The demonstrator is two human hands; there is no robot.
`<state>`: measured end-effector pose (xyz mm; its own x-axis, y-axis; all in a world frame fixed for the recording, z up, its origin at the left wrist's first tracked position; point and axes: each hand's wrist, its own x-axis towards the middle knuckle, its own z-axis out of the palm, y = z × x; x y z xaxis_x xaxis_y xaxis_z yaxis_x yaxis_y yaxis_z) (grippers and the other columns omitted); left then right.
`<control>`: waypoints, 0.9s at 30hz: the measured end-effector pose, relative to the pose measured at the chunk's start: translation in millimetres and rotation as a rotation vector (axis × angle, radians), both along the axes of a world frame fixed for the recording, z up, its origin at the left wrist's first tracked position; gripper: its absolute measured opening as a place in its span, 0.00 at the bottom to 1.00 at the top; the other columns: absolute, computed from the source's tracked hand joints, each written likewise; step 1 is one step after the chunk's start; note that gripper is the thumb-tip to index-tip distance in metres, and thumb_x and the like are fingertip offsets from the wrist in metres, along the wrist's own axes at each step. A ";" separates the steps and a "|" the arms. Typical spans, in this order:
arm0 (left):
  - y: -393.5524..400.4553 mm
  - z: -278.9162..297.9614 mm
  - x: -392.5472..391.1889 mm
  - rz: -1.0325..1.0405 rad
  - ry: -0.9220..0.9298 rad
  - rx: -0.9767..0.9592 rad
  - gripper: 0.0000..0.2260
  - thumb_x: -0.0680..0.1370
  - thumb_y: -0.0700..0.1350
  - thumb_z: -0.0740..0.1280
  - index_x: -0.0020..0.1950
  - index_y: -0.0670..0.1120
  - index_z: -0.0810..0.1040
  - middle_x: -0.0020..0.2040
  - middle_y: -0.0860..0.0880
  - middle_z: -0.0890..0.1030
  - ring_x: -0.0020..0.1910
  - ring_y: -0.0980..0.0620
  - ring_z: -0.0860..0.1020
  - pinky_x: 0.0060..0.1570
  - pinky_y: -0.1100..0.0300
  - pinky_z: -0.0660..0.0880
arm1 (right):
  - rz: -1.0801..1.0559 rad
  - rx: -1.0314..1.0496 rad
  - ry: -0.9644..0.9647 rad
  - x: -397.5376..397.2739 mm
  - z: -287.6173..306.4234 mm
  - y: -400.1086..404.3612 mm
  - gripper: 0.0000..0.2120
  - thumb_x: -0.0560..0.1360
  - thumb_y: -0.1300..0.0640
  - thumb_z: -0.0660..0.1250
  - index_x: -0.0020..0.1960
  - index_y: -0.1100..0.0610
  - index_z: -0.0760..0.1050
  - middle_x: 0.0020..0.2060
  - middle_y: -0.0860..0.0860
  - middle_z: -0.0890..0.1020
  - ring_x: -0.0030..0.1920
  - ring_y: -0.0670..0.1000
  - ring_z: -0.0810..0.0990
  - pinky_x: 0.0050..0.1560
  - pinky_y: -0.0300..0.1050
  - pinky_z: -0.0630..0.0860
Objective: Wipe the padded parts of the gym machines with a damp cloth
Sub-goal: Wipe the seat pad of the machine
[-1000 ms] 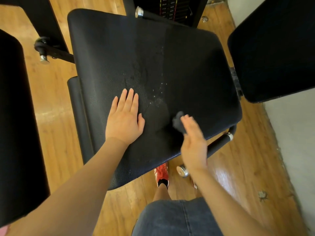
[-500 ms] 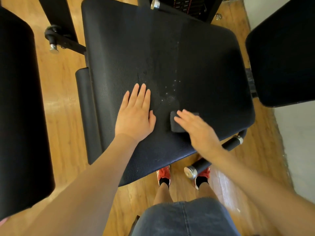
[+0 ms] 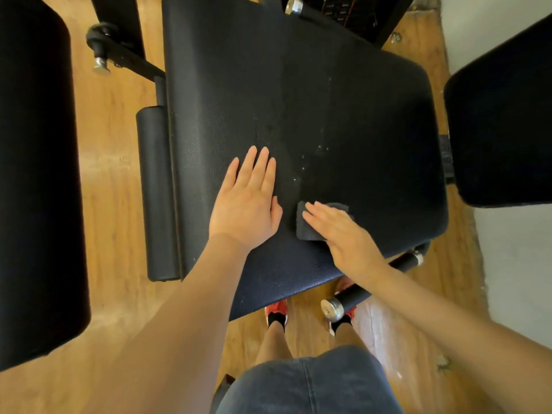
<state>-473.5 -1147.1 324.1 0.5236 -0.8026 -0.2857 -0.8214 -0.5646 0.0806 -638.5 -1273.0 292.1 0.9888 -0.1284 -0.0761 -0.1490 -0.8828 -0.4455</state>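
Right hand (image 3: 343,234): fingers lying straight and close together, pressing flat on a small dark cloth (image 3: 307,228); nothing is curling round it. The cloth is sitting on the bench pad (image 3: 343,115), near the pad's front edge and a little right of its middle.

Left hand (image 3: 246,201): fingers lying straight and nearly together, palm down on the bare pad just left of the cloth, not touching it. It appears to be bracing the pad.

Bench pad: black textured upholstery, taking up the centre of the view. Pale specks (possibly droplets) are showing on it just beyond the cloth, toward the middle, with faint streaks running on toward the far edge.

Surroundings: a narrow black side pad (image 3: 156,192) is lying along the bench's left edge; a black bar with a metal end cap (image 3: 343,303) is jutting out under the front right corner; larger black pads are standing at the far left (image 3: 35,174) and far right (image 3: 501,130), well apart from the hands. The wooden floor (image 3: 113,174) is showing between them.

Handling note, as a judgement: the wiping looks early, with most of the pad unmarked by streaks. Keeping the palm flat and the pressure even, working in overlapping strokes from front edge to far edge, should be covering the specks first; the corners and seams are needing a deliberate pass, and the left hand will be needing to shift off its patch.
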 end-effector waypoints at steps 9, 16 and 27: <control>0.1 2.3 0.5 -0.001 0.000 0.002 0.28 0.83 0.54 0.47 0.80 0.44 0.44 0.80 0.45 0.44 0.79 0.46 0.41 0.74 0.51 0.35 | -0.254 0.126 -0.106 78.3 20.4 -83.1 0.23 0.75 0.71 0.59 0.69 0.63 0.67 0.68 0.55 0.70 0.70 0.49 0.64 0.71 0.42 0.58; 0.2 1.7 0.4 0.006 0.007 -0.026 0.29 0.80 0.52 0.53 0.79 0.42 0.55 0.79 0.43 0.55 0.79 0.45 0.51 0.73 0.51 0.40 | -0.217 0.135 -0.053 82.2 -4.8 -49.9 0.23 0.74 0.70 0.61 0.70 0.63 0.66 0.68 0.57 0.71 0.70 0.56 0.66 0.70 0.50 0.61; -0.9 -6.7 -0.1 -0.006 -0.089 -0.060 0.28 0.76 0.51 0.53 0.71 0.37 0.71 0.71 0.38 0.70 0.71 0.38 0.68 0.70 0.48 0.54 | 0.140 0.157 -0.039 94.5 11.7 -121.6 0.25 0.74 0.72 0.60 0.70 0.61 0.65 0.68 0.52 0.69 0.70 0.47 0.62 0.70 0.38 0.55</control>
<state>-473.7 -1148.0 317.3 0.5398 -0.8200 -0.1902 -0.8302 -0.5559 0.0408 -544.0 -1394.5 303.8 0.9987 0.0209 -0.0462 -0.0099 -0.8130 -0.5822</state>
